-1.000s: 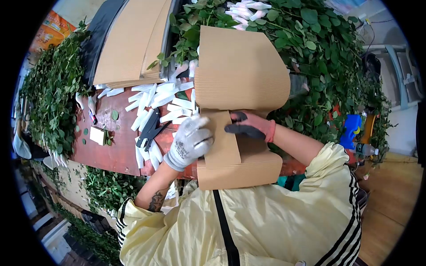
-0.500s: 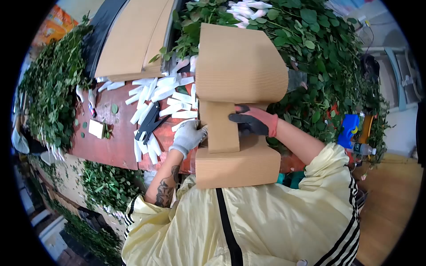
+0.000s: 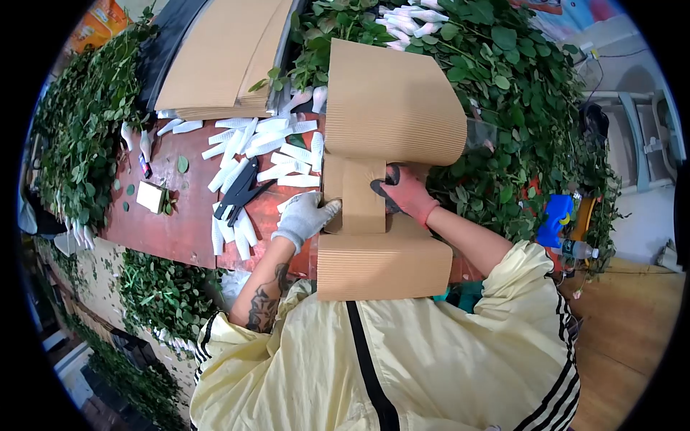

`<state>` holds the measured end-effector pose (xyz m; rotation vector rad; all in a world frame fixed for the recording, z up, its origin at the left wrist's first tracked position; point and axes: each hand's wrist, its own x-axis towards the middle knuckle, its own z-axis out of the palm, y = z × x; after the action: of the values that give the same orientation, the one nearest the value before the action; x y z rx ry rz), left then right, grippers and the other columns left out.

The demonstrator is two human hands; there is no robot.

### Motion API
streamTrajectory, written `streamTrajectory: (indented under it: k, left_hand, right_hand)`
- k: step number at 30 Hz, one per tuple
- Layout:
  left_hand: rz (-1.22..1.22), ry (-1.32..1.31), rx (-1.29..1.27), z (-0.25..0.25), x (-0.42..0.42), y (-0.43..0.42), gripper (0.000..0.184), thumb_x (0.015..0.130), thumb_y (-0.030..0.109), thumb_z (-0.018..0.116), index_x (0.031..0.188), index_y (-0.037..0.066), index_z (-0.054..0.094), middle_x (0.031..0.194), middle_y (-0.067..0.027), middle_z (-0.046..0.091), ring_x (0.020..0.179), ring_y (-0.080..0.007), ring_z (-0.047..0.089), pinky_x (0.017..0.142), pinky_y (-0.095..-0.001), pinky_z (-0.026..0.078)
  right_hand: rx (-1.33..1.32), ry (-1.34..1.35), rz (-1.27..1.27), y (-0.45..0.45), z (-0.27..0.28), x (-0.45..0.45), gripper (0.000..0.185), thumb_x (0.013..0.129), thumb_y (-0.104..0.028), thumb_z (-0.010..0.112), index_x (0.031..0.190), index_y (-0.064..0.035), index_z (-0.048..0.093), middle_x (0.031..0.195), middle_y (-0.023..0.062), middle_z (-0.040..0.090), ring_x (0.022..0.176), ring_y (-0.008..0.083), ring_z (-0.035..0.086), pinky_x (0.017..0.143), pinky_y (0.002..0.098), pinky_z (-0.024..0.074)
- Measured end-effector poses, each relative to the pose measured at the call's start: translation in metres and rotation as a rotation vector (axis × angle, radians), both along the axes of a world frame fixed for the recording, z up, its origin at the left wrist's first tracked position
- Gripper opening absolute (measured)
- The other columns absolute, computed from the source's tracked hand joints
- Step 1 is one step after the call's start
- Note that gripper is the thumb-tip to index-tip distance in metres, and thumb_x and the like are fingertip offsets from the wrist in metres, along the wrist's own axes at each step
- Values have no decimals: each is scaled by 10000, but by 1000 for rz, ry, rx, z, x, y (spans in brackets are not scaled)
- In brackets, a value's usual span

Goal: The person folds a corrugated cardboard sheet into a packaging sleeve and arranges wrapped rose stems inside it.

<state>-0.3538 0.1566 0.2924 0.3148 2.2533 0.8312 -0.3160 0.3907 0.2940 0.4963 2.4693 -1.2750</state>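
In front of me lies a bent sheet of ribbed brown cardboard, its far and near parts curling up. A smaller cardboard strip sits across its middle. My left hand, in a pale grey glove, is closed on the left edge of the cardboard, thumb on top. My right hand, in a red and black glove, is closed on the strip's right side; some fingertips are hidden beneath. Left of the cardboard are a black stapler and several white mesh sleeves.
Stacked cardboard sheets lie at the back left of the red table. Leafy stems are heaped on the right, others on the left. A blue object and a plastic bottle stand at the right.
My left hand has come down from above the strip to the cardboard's left edge. The strip has moved away from my body and now lies straighter. My right hand has stayed at its right side.
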Motion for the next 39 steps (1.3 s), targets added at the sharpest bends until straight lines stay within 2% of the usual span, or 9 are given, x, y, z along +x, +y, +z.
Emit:
streamTrajectory:
  k: [4, 6, 11, 14, 16, 24, 27, 36, 39]
  left_hand:
    - [-35, 116, -81, 27, 4, -6, 439, 772, 448, 610, 935, 42, 642, 885, -146, 657, 847, -316, 623, 765, -406, 474]
    - [-311, 544, -41, 50, -6, -4, 371, 752, 412, 626, 940, 93, 643, 927, -102, 644, 893, -295, 606, 805, -379, 462]
    - [-996, 520, 415, 11, -20, 12, 282, 838, 312, 505, 1007, 149, 660, 984, -120, 593, 953, -295, 563, 853, -369, 446]
    - [-1039, 458, 216, 28, -18, 23, 285, 843, 308, 493, 1011, 149, 660, 1032, -119, 599, 1001, -294, 552, 879, -364, 435]
    - [-1059, 388, 177, 40, -17, 27, 292, 848, 316, 484, 1004, 143, 660, 1078, -125, 594, 1021, -293, 546, 885, -372, 431]
    - [-859, 290, 171, 44, -11, 32, 296, 837, 306, 523, 961, 71, 656, 1045, -163, 593, 1012, -329, 528, 894, -401, 405]
    - [-921, 362, 294, 13, -15, 25, 294, 814, 300, 546, 969, 78, 659, 978, -154, 605, 973, -327, 547, 880, -379, 418]
    - [-1007, 275, -105, 46, -9, 47, 340, 850, 367, 467, 980, 137, 681, 993, -155, 613, 962, -327, 574, 881, -402, 433]
    - [-1067, 346, -130, 55, -11, 52, 298, 826, 363, 492, 937, 175, 694, 1003, -144, 620, 958, -311, 580, 869, -400, 443]
  right_hand:
    - [102, -22, 104, -1, 8, -5, 410, 748, -325, 645, 956, 10, 534, 943, 178, 590, 874, 333, 571, 769, 395, 449]
    - [151, 3, 137, -1, 17, -6, 404, 748, -328, 642, 932, 18, 542, 934, 181, 592, 869, 330, 574, 766, 390, 452]
    - [460, 278, 243, -6, 16, -9, 414, 748, -367, 638, 933, -5, 559, 921, 195, 600, 858, 315, 587, 748, 379, 464]
    - [799, -91, 679, -20, 80, -17, 426, 728, -381, 635, 978, -45, 560, 1038, 191, 572, 978, 298, 549, 785, 378, 447]
    - [847, 338, 1086, -23, 87, -5, 538, 753, -443, 602, 1172, -113, 528, 1264, 165, 468, 1182, 304, 404, 982, 407, 333]
    - [769, 104, 1084, -24, 65, -8, 645, 753, -441, 585, 1301, -144, 420, 1392, 175, 334, 1279, 355, 318, 1055, 431, 259]
    - [88, -119, 952, -17, 124, -6, 781, 765, -485, 590, 1321, 7, 350, 1373, 207, 345, 1255, 342, 366, 1042, 355, 303]
    - [796, 218, 1097, -40, 116, 72, 395, 769, -151, 516, 1136, -6, 520, 712, 64, 594, 699, 199, 622, 544, 367, 466]
    - [543, 32, 1096, -24, 132, 49, 378, 793, -206, 518, 1138, -52, 528, 882, 127, 617, 850, 279, 616, 700, 399, 488]
